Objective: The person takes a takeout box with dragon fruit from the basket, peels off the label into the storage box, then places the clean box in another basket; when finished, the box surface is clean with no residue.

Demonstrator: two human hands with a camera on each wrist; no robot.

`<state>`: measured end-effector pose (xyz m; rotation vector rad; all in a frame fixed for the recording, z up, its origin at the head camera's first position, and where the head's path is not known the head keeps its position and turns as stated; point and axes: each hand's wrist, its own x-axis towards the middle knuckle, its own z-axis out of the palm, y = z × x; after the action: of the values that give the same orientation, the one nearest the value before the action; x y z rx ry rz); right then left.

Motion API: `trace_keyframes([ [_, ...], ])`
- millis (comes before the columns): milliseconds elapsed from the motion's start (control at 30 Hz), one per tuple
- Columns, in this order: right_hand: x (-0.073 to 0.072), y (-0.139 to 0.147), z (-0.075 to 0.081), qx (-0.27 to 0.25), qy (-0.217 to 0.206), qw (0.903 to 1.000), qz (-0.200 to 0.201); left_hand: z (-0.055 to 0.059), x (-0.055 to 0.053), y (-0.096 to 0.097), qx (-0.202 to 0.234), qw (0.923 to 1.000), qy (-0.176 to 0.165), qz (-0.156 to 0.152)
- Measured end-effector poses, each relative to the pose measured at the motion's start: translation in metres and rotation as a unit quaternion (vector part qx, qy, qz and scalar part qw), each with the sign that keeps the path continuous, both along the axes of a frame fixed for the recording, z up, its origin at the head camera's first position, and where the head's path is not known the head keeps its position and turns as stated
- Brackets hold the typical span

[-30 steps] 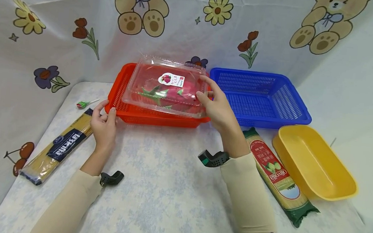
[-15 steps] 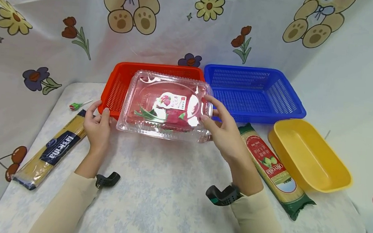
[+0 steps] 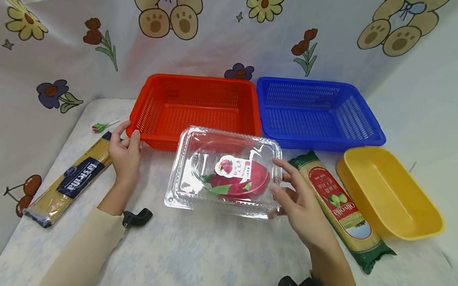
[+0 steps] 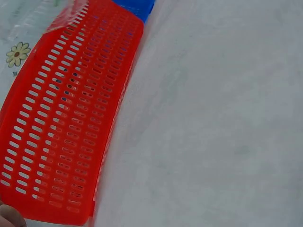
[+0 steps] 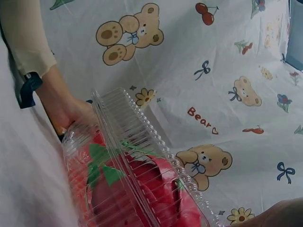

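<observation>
A clear plastic clamshell box, with a pink dragon fruit inside and a white label on its lid, is tilted in front of the red basket. My right hand grips its right end, thumb and fingers at the edge. In the right wrist view the ribbed side of the box shows the fruit's green leaf tips. My left hand holds the front left corner of the red mesh basket; a fingertip shows at that corner in the left wrist view.
Right of the red basket stands a blue mesh basket, with a yellow tub nearer. A green-ended noodle pack lies beside the tub. At the left are a spaghetti pack and a lollipop. A patterned cloth hangs behind.
My right hand has lifted the clamshell box out of the red basket and drawn it toward me and to the right. My left hand has stayed at the basket's corner.
</observation>
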<state>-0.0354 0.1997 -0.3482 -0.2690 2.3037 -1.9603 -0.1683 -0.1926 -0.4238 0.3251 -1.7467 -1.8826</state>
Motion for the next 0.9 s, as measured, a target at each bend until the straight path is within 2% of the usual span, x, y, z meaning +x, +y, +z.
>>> trace_keyframes([
  [133, 0.009, 0.004, -0.018, 0.017, -0.045, 0.9988, -0.008, 0.000, 0.002, -0.003, -0.010, 0.9999, -0.010, 0.007],
  [333, 0.006, 0.013, -0.038, 0.031, -0.083, 0.9961, -0.007, 0.001, 0.003, -0.003, 0.002, 1.0000, 0.001, 0.006],
  [600, -0.003, 0.025, -0.040, 0.052, -0.104, 0.9931, 0.015, 0.000, 0.003, 0.000, 0.000, 0.9999, 0.012, 0.002],
  [900, -0.020, 0.037, -0.044, 0.051, -0.079, 0.9939, 0.057, -0.002, 0.001, 0.001, 0.002, 0.9997, 0.024, -0.002],
])
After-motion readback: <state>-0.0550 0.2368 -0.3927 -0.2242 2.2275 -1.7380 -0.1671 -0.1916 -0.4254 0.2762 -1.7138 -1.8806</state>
